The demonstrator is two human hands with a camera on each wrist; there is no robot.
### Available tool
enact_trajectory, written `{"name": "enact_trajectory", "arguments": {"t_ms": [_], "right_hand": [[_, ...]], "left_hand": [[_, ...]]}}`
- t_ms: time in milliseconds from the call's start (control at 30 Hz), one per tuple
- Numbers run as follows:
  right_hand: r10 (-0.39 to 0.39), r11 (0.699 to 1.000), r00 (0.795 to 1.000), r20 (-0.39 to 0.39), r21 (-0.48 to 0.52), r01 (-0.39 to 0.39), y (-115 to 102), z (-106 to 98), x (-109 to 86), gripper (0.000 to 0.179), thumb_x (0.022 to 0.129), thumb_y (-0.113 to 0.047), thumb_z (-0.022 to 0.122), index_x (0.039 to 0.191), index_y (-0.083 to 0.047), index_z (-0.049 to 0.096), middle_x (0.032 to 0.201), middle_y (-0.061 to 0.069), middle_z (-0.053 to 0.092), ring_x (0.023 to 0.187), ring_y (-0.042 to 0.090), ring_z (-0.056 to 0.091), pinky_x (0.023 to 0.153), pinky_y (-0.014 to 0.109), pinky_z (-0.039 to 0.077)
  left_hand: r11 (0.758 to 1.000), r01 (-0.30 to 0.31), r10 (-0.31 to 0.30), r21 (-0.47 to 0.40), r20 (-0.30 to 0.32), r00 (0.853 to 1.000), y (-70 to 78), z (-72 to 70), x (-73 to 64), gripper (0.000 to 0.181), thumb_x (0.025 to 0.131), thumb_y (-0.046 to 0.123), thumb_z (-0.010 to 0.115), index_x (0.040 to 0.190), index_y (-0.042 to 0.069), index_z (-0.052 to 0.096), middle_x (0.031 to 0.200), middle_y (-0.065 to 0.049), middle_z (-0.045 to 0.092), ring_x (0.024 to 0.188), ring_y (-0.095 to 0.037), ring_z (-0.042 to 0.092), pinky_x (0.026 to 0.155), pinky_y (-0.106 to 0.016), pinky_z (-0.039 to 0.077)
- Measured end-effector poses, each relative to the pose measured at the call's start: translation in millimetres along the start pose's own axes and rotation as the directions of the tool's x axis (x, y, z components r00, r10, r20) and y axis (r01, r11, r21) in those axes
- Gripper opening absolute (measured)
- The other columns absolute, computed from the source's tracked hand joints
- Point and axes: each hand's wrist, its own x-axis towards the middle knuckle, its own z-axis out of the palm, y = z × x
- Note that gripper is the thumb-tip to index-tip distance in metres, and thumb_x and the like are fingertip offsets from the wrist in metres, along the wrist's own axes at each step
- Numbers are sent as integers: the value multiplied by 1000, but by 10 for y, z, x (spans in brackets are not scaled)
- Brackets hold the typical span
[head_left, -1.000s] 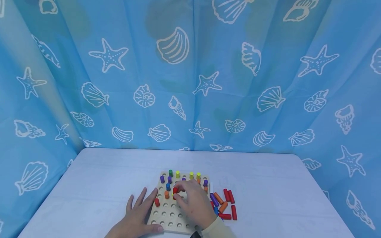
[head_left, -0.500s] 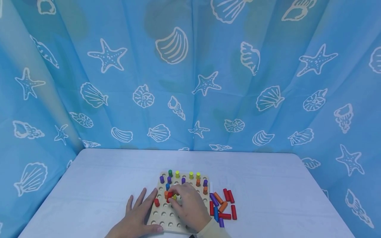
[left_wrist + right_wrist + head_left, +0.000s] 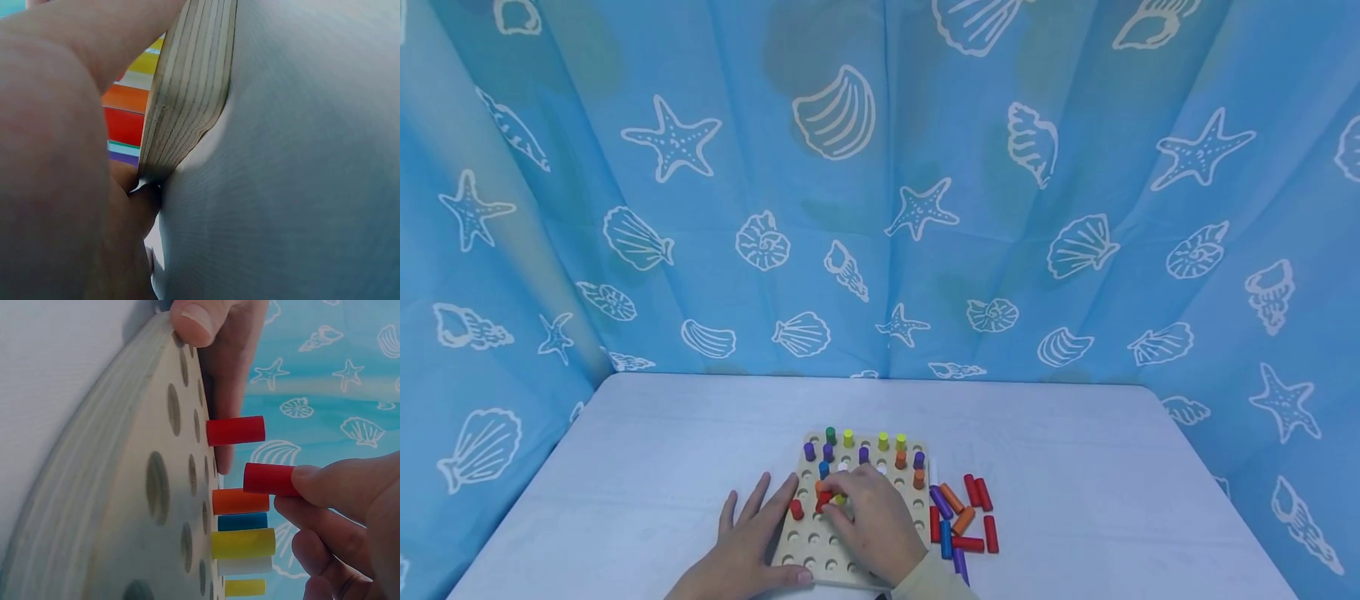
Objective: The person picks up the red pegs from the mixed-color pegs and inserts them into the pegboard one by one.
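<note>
My right hand [image 3: 874, 517] is over the middle of the wooden pegboard [image 3: 822, 552], pinching a red peg [image 3: 269, 479] at one end between thumb and finger. In the right wrist view its free end points at the board with a gap between. An orange peg [image 3: 240, 501] and a yellow peg [image 3: 242, 543] stand in holes beside it. Another red peg [image 3: 797, 509] stands near the left edge. My left hand [image 3: 741, 533] lies at the board's left side, fingers straight and spread, with the thumb at the front corner. The left wrist view shows the board's layered edge [image 3: 187, 87].
Loose pegs lie right of the board: several red ones [image 3: 991, 534], orange ones [image 3: 951, 498], a blue one [image 3: 946, 540] and purple ones [image 3: 940, 502]. Upright pegs, including a green one [image 3: 831, 436], fill holes toward the back. A blue curtain [image 3: 880, 208] hangs behind the white table [image 3: 1075, 467].
My right hand has moved slightly left and toward me, carrying the red peg from beside the yellow peg to just in front of the orange one. My left hand has stayed in place.
</note>
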Motion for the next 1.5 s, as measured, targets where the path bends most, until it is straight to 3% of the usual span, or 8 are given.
{"name": "enact_trajectory", "arguments": {"t_ms": [667,1100,1500], "right_hand": [[-11,999,999,33,-52,13,5,64,6,23,92,-23,74,116,-22,73,108,-11,71,94,6,59,82,30,56],[-28,995,998,63,-92,34,11,89,19,19,92,-25,75,111,-23,75,95,-14,68,82,2,53,73,24,52],[-12,993,997,74,-113,20,-1,125,35,21,92,-25,75,113,-24,75,97,-15,69,81,2,51,71,22,49]], "left_hand": [[1000,-1,1,10,-5,1000,7,4,6,122,67,73,78,161,14,25,163,-14,30,152,-43,2,113,-72,-11],[1000,10,-10,16,2,1000,-21,15,31,123,67,73,78,161,14,25,163,-14,30,152,-44,3,113,-72,-11],[1000,14,-14,16,5,1000,-17,11,23,124,66,73,78,161,14,24,163,-14,30,152,-44,3,113,-72,-10]]}}
